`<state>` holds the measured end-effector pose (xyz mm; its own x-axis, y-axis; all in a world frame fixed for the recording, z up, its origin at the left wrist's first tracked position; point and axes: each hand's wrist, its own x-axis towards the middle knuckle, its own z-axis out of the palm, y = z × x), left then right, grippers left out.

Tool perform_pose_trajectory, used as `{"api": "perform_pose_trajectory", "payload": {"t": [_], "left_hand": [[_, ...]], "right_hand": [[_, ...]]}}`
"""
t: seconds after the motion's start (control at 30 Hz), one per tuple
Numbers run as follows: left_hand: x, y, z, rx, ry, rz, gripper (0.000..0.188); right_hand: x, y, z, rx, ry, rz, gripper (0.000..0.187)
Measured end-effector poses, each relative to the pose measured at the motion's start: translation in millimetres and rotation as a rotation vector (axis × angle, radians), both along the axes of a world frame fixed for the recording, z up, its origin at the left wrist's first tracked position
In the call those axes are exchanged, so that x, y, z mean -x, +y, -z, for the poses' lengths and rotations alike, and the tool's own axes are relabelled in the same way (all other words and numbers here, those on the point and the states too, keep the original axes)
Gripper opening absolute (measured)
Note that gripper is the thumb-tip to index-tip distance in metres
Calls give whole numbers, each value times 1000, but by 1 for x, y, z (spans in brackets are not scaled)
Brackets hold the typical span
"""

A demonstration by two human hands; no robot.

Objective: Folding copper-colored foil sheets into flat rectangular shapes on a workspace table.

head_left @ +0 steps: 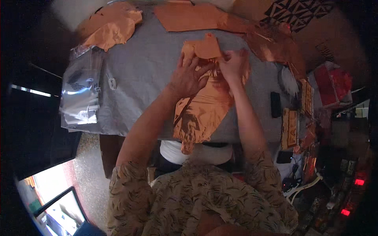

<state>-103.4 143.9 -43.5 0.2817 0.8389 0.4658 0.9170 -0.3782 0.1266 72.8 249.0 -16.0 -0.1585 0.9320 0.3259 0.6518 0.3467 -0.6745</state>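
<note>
A flat, shiny copper-coloured foil balloon [210, 100] lies on the grey cloth in front of me, its narrow tail hanging past the near table edge. Its far end is folded over into a rounded flap. My left hand [188, 78] rests on the foil with fingers spread, just left of the crease. On the right side, my right hand [233, 66] has thumb and fingers closed on the balloon's edge by the flap. The exact grip of those fingertips is partly hidden.
More copper foil balloons lie at the far left [112, 25] and far edge [189, 17]. Clear plastic bags [80, 94] cover the left side, near a small white object [112, 82]. A black device [275, 104] and an orange-yellow box [289, 128] sit on the right.
</note>
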Motion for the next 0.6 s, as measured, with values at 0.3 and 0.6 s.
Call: {"api": "perform_pose_trajectory", "payload": {"t": [0.3,0.6], "left_hand": [[0,0,0,30,-5,0,50],[1,0,5,27,-10,-29,49]], "right_hand": [[7,26,-6,47,-72,-76,27],[22,16,-20,159,-131,-147,30]]}}
